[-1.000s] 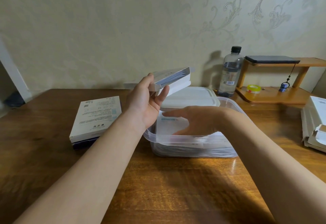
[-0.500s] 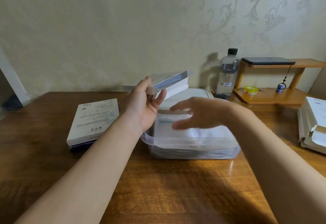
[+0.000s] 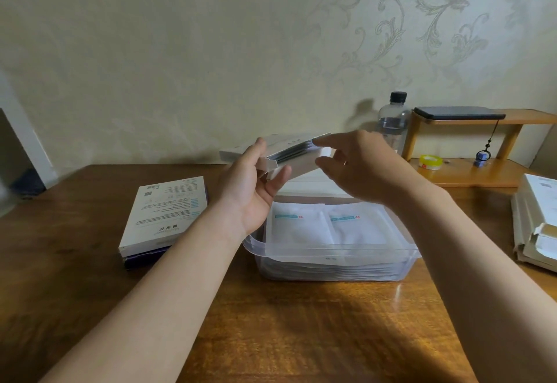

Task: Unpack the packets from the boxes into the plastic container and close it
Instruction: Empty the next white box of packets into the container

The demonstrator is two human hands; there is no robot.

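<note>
Packets [image 3: 290, 153] barely show inside the box [image 3: 301, 167] the left hand [image 3: 247, 192] grips; right hand [image 3: 364, 171] fingers parted, contact unclear; wooden table [image 3: 301, 337], wallpaper [image 3: 211, 51].

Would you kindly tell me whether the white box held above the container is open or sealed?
Open. The white box, held in the left hand, gapes at one end, and grey packet edges show inside.

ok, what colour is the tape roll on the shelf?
The tape roll is yellow, seen in the head view.
</note>
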